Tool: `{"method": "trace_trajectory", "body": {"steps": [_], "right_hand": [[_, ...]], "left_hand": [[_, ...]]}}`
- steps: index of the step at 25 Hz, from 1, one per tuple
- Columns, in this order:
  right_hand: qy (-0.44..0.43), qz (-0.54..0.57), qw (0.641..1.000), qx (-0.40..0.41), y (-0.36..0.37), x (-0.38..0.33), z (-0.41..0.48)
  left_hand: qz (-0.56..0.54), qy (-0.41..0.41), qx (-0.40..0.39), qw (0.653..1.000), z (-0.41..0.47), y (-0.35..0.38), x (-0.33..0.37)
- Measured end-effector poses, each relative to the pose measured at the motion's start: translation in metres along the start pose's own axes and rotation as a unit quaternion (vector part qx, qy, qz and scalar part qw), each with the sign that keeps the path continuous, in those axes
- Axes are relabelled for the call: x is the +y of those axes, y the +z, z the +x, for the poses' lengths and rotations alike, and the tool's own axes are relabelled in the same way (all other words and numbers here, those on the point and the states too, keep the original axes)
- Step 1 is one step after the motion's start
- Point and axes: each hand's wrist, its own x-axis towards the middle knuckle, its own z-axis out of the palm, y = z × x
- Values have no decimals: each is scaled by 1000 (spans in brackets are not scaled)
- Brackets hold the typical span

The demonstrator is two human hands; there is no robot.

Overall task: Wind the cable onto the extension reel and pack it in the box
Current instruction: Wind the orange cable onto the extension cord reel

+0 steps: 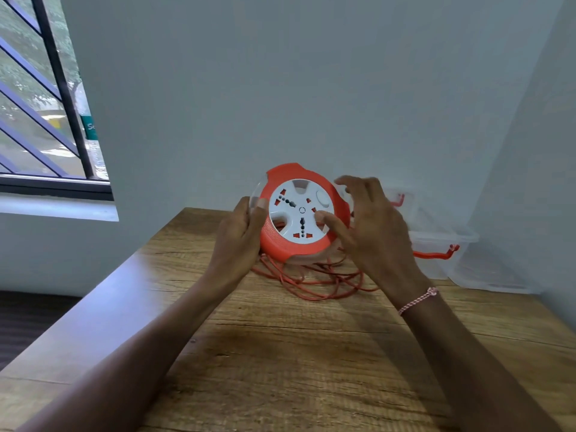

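An orange extension reel with a white socket face is held tilted above the wooden table, face toward me. My left hand grips its left rim, thumb on the front edge. My right hand is at the reel's right side, thumb tip on the white face, fingers spread and slightly blurred. Loose orange cable lies in a tangle on the table under the reel. A clear plastic box with orange latches stands behind my right hand.
The table meets the pale wall at the back and right; its left edge drops to a dark floor. A barred window is at the upper left. A second clear container sits behind the box.
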Motion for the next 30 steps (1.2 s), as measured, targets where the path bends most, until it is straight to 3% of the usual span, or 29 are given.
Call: {"method": "trace_trajectory", "body": {"steps": [2, 6, 15, 20, 25, 30], "right_hand": [[-135, -82, 987, 3, -7, -8, -1], [-245, -196, 948, -64, -8, -9, -1], [-321, -275, 900, -107, -8, -6, -1], [-318, -247, 913, -70, -7, -6, -1], [-169, -170, 971, 11, 2, -11, -5], [-160, -160, 974, 17, 14, -18, -11]], "left_hand": [[8, 21, -20, 1000, 0, -1, -1], [68, 62, -46, 995, 2, -5, -4], [56, 32, -64, 996, 3, -12, -2], [69, 36, -61, 995, 0, -12, 1], [46, 37, -72, 996, -6, 0, 5], [98, 41, -48, 993, -3, -4, 5]]}}
